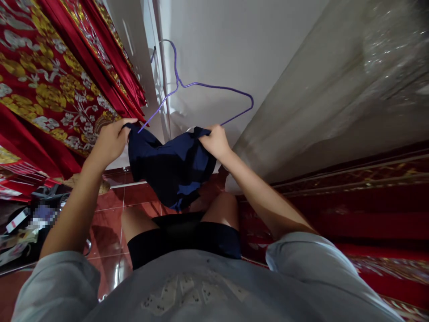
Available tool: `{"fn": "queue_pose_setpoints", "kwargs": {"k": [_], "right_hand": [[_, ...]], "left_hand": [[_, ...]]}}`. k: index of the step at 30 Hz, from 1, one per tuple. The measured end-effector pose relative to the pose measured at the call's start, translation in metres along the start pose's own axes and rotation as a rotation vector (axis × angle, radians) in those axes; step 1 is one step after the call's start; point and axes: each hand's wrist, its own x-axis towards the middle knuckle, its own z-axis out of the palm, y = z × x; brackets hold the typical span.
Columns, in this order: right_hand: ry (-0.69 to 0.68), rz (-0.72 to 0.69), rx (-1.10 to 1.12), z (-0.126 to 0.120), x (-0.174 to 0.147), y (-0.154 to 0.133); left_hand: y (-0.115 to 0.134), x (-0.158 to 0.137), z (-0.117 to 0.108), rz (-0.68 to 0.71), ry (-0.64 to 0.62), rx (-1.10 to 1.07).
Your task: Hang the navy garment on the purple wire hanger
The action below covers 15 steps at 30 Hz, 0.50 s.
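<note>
Over red tiles point(110, 199), by white wall point(228, 40), left fingers point(129, 121), right fingers point(207, 138) pinching navy cloth point(179, 154)

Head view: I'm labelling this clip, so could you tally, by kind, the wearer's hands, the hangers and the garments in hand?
Hands: 2 (left hand, right hand)
Hangers: 1 (purple hanger)
Garments in hand: 1 (dark blue garment)
Total: 4

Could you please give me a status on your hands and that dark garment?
Left hand, right hand: both gripping dark garment. Garment: hanging between them. Purple hanger: at garment's upper edge, lower part hidden. No obstruction visible.
</note>
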Motion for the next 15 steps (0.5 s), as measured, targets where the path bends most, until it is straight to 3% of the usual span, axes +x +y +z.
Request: {"fn": "queue_pose_setpoints", "kwargs": {"k": [3,7,11,13,15], "right_hand": [[-0.037,-0.027,0.022,0.003,-0.005,-0.003],[-0.053,-0.191,0.128,-0.018,-0.001,0.001],[0.287,-0.207,0.18,-0.069,0.018,0.023],[0.28,-0.166,0.235,-0.092,0.03,0.038],[0.134,-0.086,0.34,-0.105,0.041,0.051]], "left_hand": [[0.018,0.026,0.026,0.143,0.017,-0.02],[0.018,0.045,0.043,0.169,0.077,0.015],[-0.006,0.049,0.029,0.171,0.127,0.08],[-0.015,0.049,0.018,0.188,0.124,0.101],[-0.02,0.05,0.01,0.204,0.09,0.093]]}}
